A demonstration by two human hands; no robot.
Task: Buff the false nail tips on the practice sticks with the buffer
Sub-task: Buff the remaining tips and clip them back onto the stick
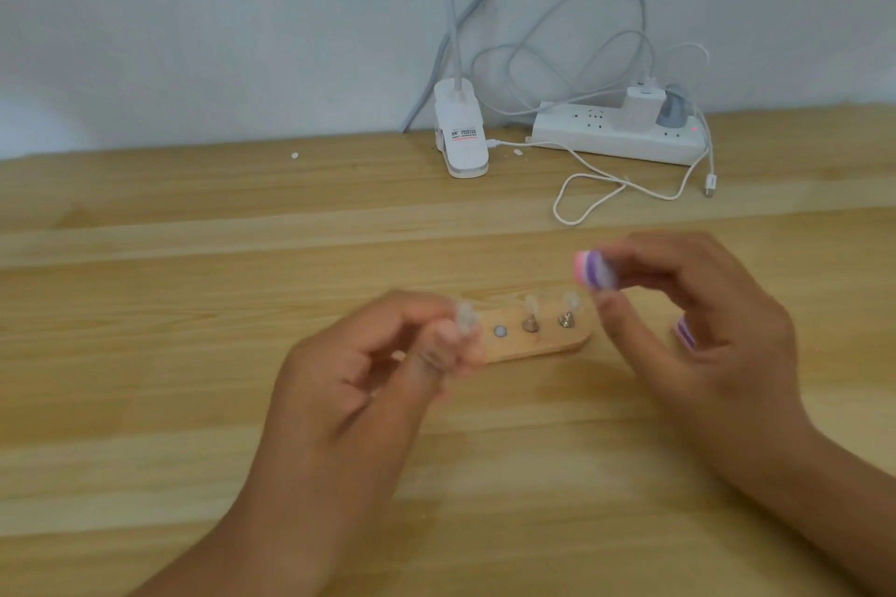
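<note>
The light is soft, even and quite bright; shadows on the counter [145,402] are faint. The left hand [359,383] and right hand [698,325] are smeared by motion blur.

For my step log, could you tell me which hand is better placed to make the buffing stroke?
Right: the right hand grips the buffer, raised close to the stick that the left hand pinches and can steady.

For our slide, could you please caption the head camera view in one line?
Left hand pinches a nail stick by the wooden stand; right hand grips the striped buffer.
</note>
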